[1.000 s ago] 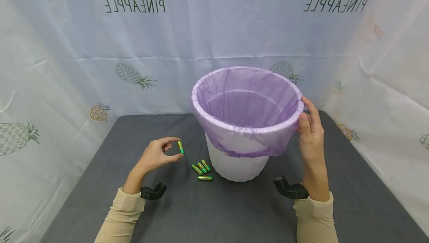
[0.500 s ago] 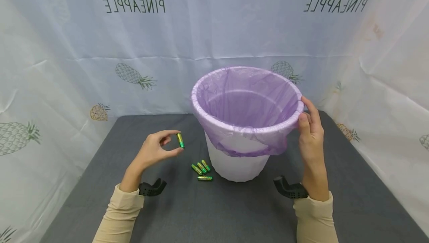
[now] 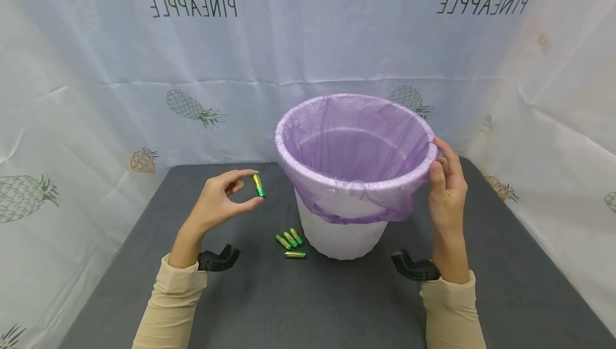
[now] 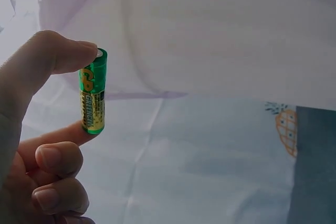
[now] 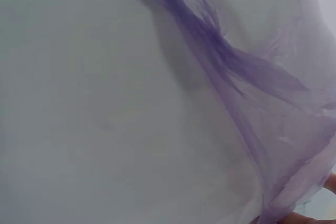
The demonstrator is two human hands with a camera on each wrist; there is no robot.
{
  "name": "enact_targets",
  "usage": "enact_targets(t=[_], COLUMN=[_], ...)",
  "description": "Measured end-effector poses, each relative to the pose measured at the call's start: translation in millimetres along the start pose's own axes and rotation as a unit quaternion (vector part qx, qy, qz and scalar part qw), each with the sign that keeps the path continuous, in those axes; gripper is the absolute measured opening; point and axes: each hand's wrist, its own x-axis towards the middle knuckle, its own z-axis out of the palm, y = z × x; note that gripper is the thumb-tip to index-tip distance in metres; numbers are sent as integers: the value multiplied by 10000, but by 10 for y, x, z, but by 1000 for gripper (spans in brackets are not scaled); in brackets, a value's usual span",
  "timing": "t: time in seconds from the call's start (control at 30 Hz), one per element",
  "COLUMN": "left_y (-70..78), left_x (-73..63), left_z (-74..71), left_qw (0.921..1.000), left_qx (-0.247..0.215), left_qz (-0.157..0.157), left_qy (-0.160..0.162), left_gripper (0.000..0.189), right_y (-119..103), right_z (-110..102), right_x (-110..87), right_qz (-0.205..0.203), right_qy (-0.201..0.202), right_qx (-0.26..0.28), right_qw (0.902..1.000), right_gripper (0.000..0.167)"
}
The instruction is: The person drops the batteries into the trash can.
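Observation:
Between thumb and forefinger, my left hand (image 3: 216, 202) pinches a green and gold battery (image 3: 258, 185) by its two ends, above the table and left of the bin. The left wrist view shows the same battery (image 4: 93, 92) up close, with the other fingers curled below it. My right hand (image 3: 447, 188) grips the right side of the rim of a white trash bin (image 3: 339, 239), thumb outside. A purple bag (image 3: 351, 151) lines the bin and folds over its rim. Several more batteries (image 3: 290, 239) lie on the table by the bin's left base.
A dark grey cloth covers the table (image 3: 337, 306). Behind and beside it hangs a white curtain (image 3: 308, 33) printed with pineapples. Each wrist wears a black mount, one on the left (image 3: 218, 258) and one on the right (image 3: 415, 268).
My left hand has risen, carrying the battery upward from the table. My right hand still holds the bin rim, and the bin has stayed in place.

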Motion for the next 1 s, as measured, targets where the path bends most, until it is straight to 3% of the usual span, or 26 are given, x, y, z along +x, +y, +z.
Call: enact_targets(t=[0.77,1.0], left_y=[297,387], left_x=[297,391], left_z=[-193,-195], left_qw=[9962,9935], left_qx=[-206,-402], left_qz=[613,793], left_qy=[589,711], left_gripper=[41,42], right_y=[6,0], right_z=[-14,-19], right_x=[-6,-13], right_qz=[68,104], right_qy=[-64,-93], right_qx=[-32,-39], right_qw=[10000,9999], right_gripper=[37,38])
